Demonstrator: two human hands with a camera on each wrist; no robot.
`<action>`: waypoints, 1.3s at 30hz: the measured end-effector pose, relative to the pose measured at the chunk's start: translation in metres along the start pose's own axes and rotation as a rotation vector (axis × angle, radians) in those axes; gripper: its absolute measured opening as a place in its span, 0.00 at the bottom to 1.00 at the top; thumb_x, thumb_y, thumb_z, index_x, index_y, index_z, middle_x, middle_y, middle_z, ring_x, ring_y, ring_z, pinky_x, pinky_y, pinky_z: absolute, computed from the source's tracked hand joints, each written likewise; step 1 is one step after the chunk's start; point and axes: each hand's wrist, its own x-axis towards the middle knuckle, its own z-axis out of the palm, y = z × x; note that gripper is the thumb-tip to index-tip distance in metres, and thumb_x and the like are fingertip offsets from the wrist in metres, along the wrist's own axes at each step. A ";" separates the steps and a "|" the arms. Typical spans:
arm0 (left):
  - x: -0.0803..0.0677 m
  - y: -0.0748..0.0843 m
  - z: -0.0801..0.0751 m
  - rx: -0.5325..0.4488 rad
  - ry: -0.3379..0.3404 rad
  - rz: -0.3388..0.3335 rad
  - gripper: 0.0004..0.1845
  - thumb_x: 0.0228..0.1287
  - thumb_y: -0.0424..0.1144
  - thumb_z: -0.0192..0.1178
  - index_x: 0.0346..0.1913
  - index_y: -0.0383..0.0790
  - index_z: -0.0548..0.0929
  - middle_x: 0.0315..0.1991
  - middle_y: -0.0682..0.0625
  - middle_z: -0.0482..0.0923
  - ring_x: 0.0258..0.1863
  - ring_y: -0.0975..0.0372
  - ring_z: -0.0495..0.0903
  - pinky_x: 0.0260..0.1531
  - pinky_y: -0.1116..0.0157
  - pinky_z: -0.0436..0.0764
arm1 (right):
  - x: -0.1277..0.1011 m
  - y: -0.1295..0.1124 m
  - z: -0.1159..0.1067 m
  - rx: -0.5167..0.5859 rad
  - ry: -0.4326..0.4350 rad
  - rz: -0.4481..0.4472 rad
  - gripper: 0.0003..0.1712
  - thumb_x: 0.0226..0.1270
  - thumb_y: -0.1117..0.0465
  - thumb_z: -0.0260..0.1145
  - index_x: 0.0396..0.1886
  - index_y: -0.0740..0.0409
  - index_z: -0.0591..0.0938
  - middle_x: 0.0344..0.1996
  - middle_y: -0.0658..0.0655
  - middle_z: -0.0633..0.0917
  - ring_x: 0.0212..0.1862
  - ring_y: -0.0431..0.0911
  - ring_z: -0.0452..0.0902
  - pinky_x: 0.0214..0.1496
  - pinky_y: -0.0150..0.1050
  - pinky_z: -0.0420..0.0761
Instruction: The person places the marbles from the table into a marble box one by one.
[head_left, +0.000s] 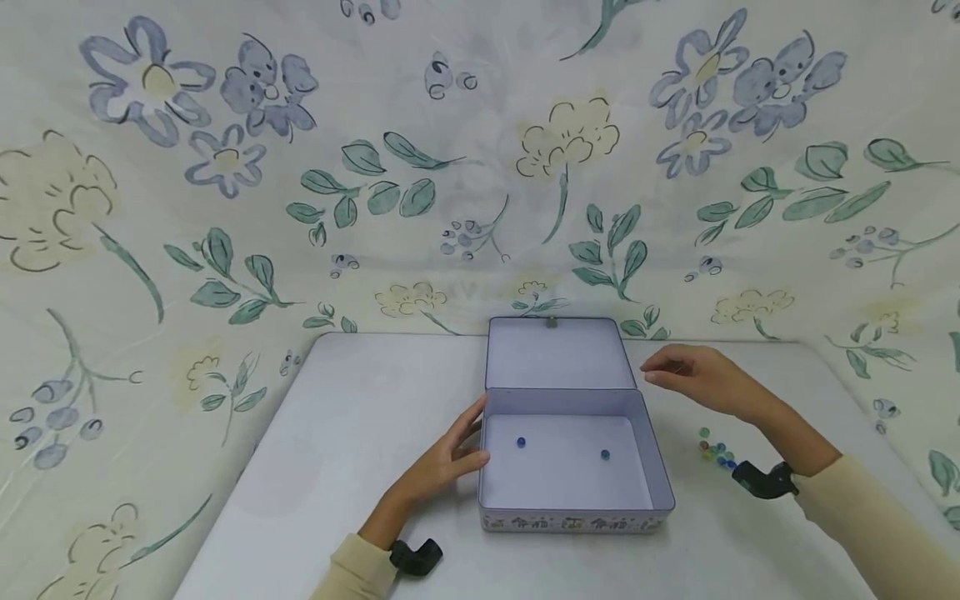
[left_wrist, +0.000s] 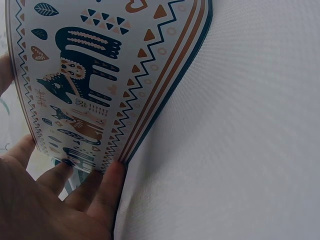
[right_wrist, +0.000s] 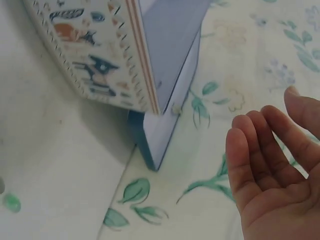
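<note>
An open tin box [head_left: 660,487] with a raised lid [head_left: 553,352] sits mid-table; its outside carries a patterned print [left_wrist: 80,95]. Two blue marbles [head_left: 521,442] [head_left: 604,454] lie on its pale floor. My left hand [head_left: 450,458] rests with straight fingers [left_wrist: 107,187] against the box's left wall. My right hand [head_left: 693,375] hovers empty beside the lid's right edge, palm [right_wrist: 280,175] open and fingers relaxed. A small pile of coloured marbles [head_left: 716,452] lies on the table right of the box, below the right forearm.
The white table [head_left: 337,450] is backed and flanked by floral cloth [head_left: 450,167]. A lone green marble [right_wrist: 11,202] shows on the table in the right wrist view. Black camera mounts sit on both wrists [head_left: 416,557] [head_left: 763,480].
</note>
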 end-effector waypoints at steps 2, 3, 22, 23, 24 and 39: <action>-0.002 0.000 0.003 -0.002 0.002 0.001 0.44 0.73 0.42 0.57 0.82 0.53 0.42 0.83 0.48 0.36 0.79 0.39 0.47 0.71 0.37 0.62 | -0.005 0.004 -0.003 0.000 -0.004 0.019 0.11 0.73 0.55 0.64 0.49 0.53 0.85 0.44 0.51 0.88 0.46 0.37 0.82 0.48 0.30 0.84; -0.003 0.000 0.004 -0.002 0.004 0.001 0.44 0.73 0.43 0.58 0.82 0.53 0.42 0.83 0.48 0.36 0.79 0.39 0.47 0.71 0.37 0.62 | -0.007 0.007 -0.003 0.000 -0.006 0.026 0.12 0.73 0.54 0.64 0.49 0.53 0.85 0.45 0.51 0.88 0.46 0.37 0.82 0.48 0.30 0.84; -0.012 0.001 0.016 0.006 0.037 -0.001 0.45 0.72 0.44 0.58 0.82 0.55 0.42 0.83 0.48 0.35 0.79 0.38 0.46 0.71 0.38 0.62 | -0.043 0.072 -0.002 -0.038 -0.047 0.214 0.18 0.73 0.53 0.63 0.51 0.63 0.84 0.45 0.59 0.88 0.46 0.49 0.82 0.44 0.34 0.83; -0.013 0.001 0.016 0.005 0.036 -0.005 0.45 0.72 0.45 0.58 0.81 0.56 0.42 0.83 0.48 0.35 0.79 0.39 0.46 0.72 0.38 0.62 | -0.045 0.075 -0.001 -0.029 -0.050 0.230 0.19 0.73 0.53 0.63 0.51 0.63 0.83 0.45 0.59 0.88 0.46 0.49 0.82 0.45 0.36 0.83; -0.013 0.002 0.016 0.006 0.035 -0.008 0.45 0.72 0.45 0.58 0.81 0.56 0.42 0.83 0.48 0.35 0.79 0.39 0.46 0.72 0.38 0.62 | -0.046 0.078 0.000 -0.022 -0.054 0.245 0.19 0.74 0.53 0.63 0.52 0.63 0.83 0.45 0.59 0.87 0.46 0.49 0.82 0.45 0.38 0.83; -0.010 0.001 0.015 0.001 0.026 -0.012 0.44 0.72 0.45 0.58 0.81 0.58 0.42 0.83 0.48 0.35 0.79 0.39 0.46 0.72 0.39 0.62 | -0.064 0.115 0.017 -0.066 -0.061 0.310 0.13 0.71 0.59 0.65 0.49 0.62 0.84 0.46 0.60 0.87 0.49 0.53 0.83 0.50 0.49 0.85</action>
